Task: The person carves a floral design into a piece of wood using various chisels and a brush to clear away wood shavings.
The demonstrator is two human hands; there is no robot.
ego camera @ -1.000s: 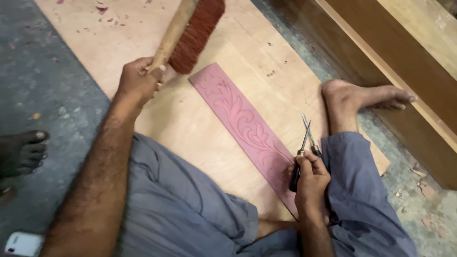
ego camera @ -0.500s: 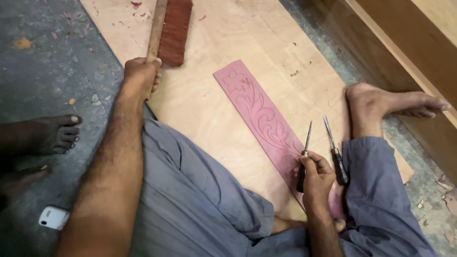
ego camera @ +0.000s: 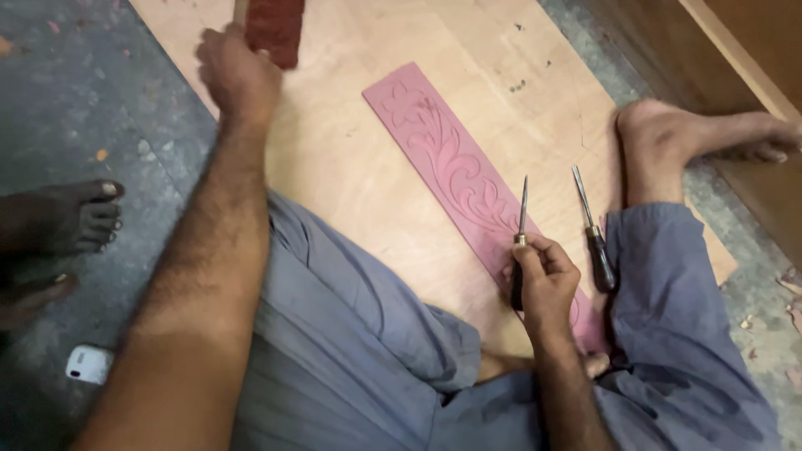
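Pink panel point(ego camera: 468, 179) with carved floral scrollwork, dark red brush point(ego camera: 274, 29), grey-blue trousers point(ego camera: 351, 351)

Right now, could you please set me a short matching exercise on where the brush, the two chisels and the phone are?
Things:
1. brush
2. chisel with blade up
3. second chisel
4. phone

Places:
A. lying on the plywood by the trouser leg
B. on the grey floor
C. in the right hand
D. under the left hand

Pairs: 1-D, 2-C, 3-A, 4-B

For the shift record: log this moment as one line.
left hand: grips brush | right hand: holds chisel over pink carved panel | second chisel: lying on plywood board
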